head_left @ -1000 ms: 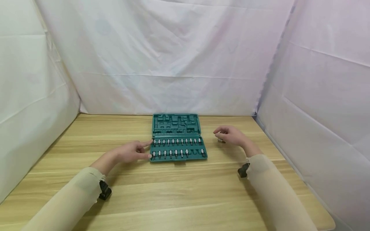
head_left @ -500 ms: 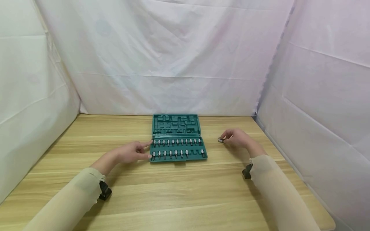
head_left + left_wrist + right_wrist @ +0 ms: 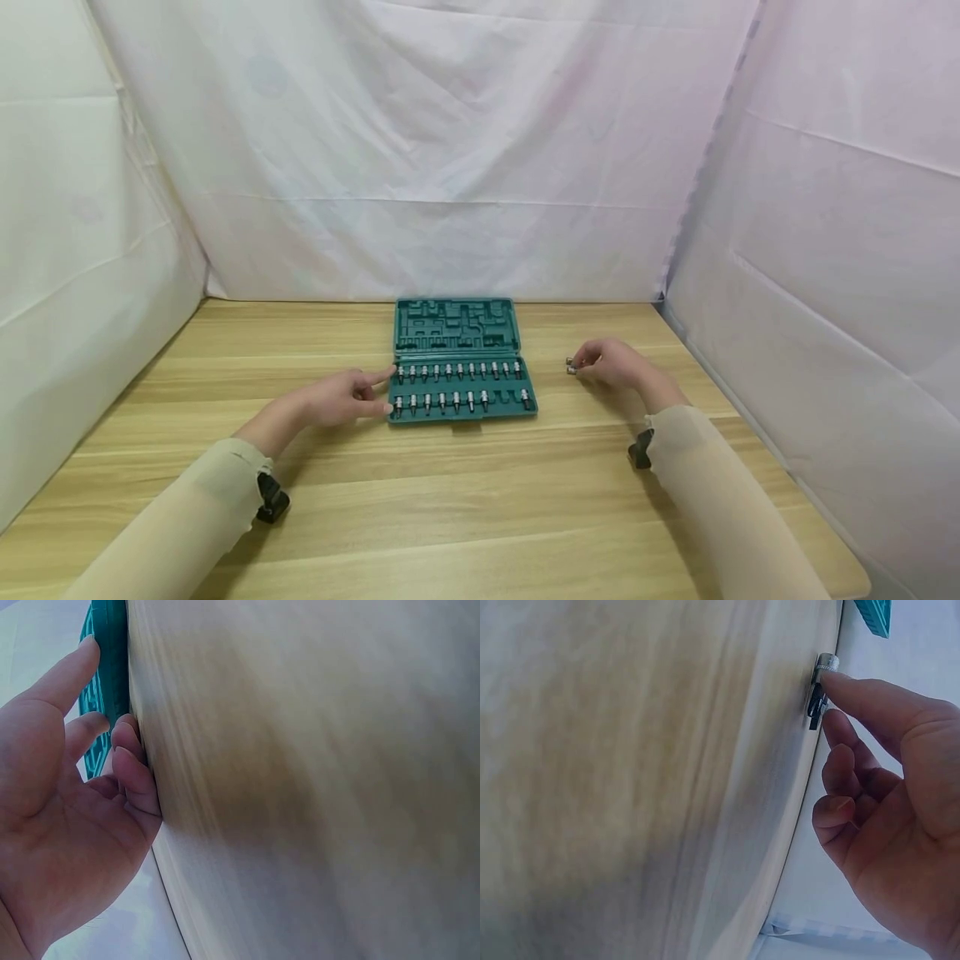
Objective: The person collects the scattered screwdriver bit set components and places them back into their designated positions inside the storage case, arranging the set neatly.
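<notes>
A green tool case (image 3: pixel 457 384) lies open on the wooden table, its two rows filled with several silver-and-black bit sockets. My left hand (image 3: pixel 337 397) rests at the case's left edge, thumb and index finger spread and touching it; in the left wrist view its other fingers (image 3: pixel 135 780) are bent against the table. To the right of the case, my right hand (image 3: pixel 613 364) pinches a bit socket (image 3: pixel 826 663) low over the tabletop. Another small metal piece (image 3: pixel 570 361) seems to be beside it, partly hidden by the fingertips.
The case's lid (image 3: pixel 457 325) is folded back towards the rear curtain (image 3: pixel 450 167). A gap with unfilled slots (image 3: pixel 505 397) shows in the front row. White curtains surround the wooden table (image 3: pixel 450 500) on the left, back and right.
My right hand has shifted slightly right and lowered its fingers onto the bit socket on the table, which it now pinches. My left hand and the case have stayed put.
</notes>
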A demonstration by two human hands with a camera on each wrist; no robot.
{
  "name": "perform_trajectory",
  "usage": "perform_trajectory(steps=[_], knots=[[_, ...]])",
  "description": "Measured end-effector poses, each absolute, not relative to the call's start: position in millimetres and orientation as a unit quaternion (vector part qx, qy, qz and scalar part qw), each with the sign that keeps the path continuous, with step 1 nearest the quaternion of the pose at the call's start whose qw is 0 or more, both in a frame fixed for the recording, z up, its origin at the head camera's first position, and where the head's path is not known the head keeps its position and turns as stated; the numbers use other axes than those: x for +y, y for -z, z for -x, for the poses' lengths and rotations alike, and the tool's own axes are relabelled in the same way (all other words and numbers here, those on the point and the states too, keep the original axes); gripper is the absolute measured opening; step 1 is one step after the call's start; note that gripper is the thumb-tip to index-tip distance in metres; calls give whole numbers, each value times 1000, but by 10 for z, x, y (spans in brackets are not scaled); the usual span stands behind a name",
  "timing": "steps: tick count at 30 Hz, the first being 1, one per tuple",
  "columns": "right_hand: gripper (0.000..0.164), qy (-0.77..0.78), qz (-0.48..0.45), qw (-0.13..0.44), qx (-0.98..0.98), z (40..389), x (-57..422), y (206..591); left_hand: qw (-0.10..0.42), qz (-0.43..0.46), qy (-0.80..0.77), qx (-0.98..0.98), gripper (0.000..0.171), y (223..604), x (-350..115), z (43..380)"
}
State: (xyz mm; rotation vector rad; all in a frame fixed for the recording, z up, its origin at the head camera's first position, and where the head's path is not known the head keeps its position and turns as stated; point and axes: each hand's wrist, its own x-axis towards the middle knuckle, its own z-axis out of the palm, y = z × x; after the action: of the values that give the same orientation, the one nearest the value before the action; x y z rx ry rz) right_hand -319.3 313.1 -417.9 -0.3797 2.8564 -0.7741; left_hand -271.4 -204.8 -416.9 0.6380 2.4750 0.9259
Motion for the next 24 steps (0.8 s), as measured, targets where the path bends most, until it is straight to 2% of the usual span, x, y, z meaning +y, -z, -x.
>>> perform_trajectory(steps=[14,24], knots=[[9,255,122,88,955,3162,3073,4175,209,-236,-336,887,83,4194,-2062,2715],[21,323,156,79,930,3114,2987,4157,208,-239,-336,887,82,4175,-2054,2726]])
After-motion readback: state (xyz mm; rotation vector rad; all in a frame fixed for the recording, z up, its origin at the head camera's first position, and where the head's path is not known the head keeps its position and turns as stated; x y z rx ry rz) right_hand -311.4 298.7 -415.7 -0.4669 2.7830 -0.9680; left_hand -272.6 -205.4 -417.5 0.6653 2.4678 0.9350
